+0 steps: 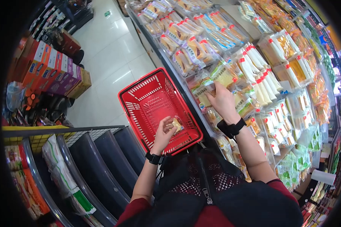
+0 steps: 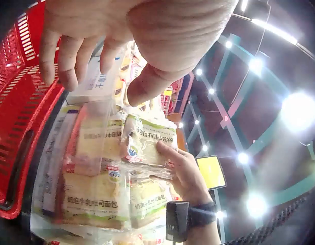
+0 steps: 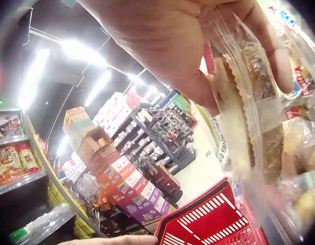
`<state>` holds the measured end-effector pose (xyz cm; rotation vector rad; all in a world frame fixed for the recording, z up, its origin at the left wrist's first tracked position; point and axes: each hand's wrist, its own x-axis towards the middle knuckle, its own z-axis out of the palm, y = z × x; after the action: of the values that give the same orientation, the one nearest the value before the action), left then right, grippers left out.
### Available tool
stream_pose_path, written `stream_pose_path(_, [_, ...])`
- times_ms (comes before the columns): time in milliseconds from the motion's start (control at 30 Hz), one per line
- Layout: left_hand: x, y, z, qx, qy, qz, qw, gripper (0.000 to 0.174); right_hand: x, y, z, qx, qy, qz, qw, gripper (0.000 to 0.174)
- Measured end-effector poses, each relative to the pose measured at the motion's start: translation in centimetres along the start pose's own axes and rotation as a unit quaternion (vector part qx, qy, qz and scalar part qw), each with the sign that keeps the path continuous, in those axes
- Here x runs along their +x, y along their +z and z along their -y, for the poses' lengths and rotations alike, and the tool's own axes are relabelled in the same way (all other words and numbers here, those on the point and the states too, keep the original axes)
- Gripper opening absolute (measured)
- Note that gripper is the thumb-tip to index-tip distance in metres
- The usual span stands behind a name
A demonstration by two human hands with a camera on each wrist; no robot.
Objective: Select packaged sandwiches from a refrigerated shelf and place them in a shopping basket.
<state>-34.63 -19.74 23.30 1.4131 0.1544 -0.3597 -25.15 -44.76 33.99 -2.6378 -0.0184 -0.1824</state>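
Observation:
My right hand (image 1: 222,101) grips a clear-wrapped packet of sliced bread (image 1: 201,86) above the bread display. The right wrist view shows the crimped seal of this bread packet (image 3: 245,109) under the thumb and fingers. In the left wrist view the bread packet (image 2: 148,138) has a green-and-white label and is tilted over similar packets. My left hand (image 1: 163,133) hangs over the red shopping basket (image 1: 122,99), fingers loosely bent and thumb apart, holding nothing. Beneath its fingertips, a small wrapped bread (image 1: 177,125) lies inside the basket.
Long white wrapped breads (image 1: 254,75) and purple-labelled packets (image 1: 193,49) fill the display around my right hand. Dark shelves (image 1: 98,162) stand at the lower left. Stacked cartons (image 1: 51,70) sit beyond the tiled aisle floor (image 1: 110,49).

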Motion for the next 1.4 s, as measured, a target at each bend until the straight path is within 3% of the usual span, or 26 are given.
stream_pose_path(267, [-1.7,-1.3,4.2,0.002,-0.062,-0.014,0.998,0.057,3.4,2.0,1.1,-0.128,-0.03,0.005,0.991,0.044])
stream_pose_path(433, [-0.9,-0.5,3.5,0.046,-0.077,0.006,0.996,0.055,2.3,5.7,0.8,-0.204,-0.086,-0.022,0.975,0.052])
stream_pose_path(533, [1.0,0.2,2.9,0.055,-0.05,0.035,0.997,0.056,1.0,5.7,0.9,-0.2,-0.093,-0.032,0.975,0.055])
stream_pose_path(667, [4.7,2.4,1.2,0.062,-0.013,0.037,0.997,0.063,-0.3,5.1,0.9,-0.208,-0.076,0.022,0.975,0.056])
stream_pose_path(733, [6.8,4.0,0.5,0.034,0.042,0.037,0.998,0.069,-0.2,5.7,0.1,-0.272,-0.097,-0.019,0.957,0.052])
stream_pose_path(900, [10.6,6.8,-3.0,0.024,0.035,0.022,0.999,0.069,-0.2,6.3,0.6,-0.315,-0.076,0.001,0.946,0.047])
stream_pose_path(1033, [13.0,7.5,-3.2,0.025,0.069,0.021,0.997,0.068,0.0,8.1,-0.9,-0.306,-0.081,-0.014,0.949,0.041])
stream_pose_path(1100, [13.6,7.9,-3.2,0.031,0.084,0.015,0.996,0.067,-0.2,8.3,-1.8,-0.23,-0.125,-0.047,0.964,0.033])
stream_pose_path(1200, [13.8,8.0,-3.7,0.092,0.091,-0.026,0.991,0.066,-0.3,2.5,1.5,-0.171,-0.075,0.024,0.982,0.029])
stream_pose_path(1267, [13.9,8.1,-4.0,0.219,0.144,-0.05,0.964,0.066,0.2,2.5,-0.2,-0.172,-0.06,0.004,0.983,0.024])
stream_pose_path(1400, [14.3,8.6,-3.7,0.248,0.152,-0.067,0.954,0.064,0.5,4.6,-3.4,-0.271,-0.075,0.027,0.959,0.01])
